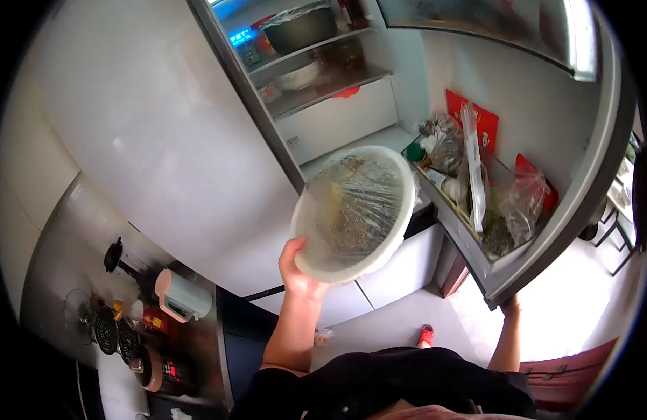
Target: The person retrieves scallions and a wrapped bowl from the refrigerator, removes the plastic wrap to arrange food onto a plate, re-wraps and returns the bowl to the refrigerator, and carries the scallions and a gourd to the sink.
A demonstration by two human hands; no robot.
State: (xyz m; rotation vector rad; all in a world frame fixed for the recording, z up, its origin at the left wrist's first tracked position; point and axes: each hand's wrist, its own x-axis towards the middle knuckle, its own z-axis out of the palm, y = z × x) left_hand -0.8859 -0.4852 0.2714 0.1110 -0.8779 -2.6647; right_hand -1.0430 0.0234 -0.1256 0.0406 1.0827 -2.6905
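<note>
My left hand (302,274) grips the rim of a white bowl (390,259), thumb on top and fingers beneath. Clear plastic wrap (362,203) is stretched over the bowl, which is tilted toward me; its contents look dark and liquid, with something yellowish. My right hand (511,308) is at the lower outer corner of the open refrigerator door (491,290), holding its edge, with the fingers partly hidden behind it. Inside the refrigerator, a dark pot (301,31) covered in foil or film stands on an upper shelf, with a white bowl (297,75) below.
Bagged food (523,206) and bottles fill the door bin (463,227). A white drawer (341,119) sits under the shelves. At left, the counter carries a light-coloured appliance (185,294) and a rice cooker (159,371). A red shoe (426,336) shows on the floor.
</note>
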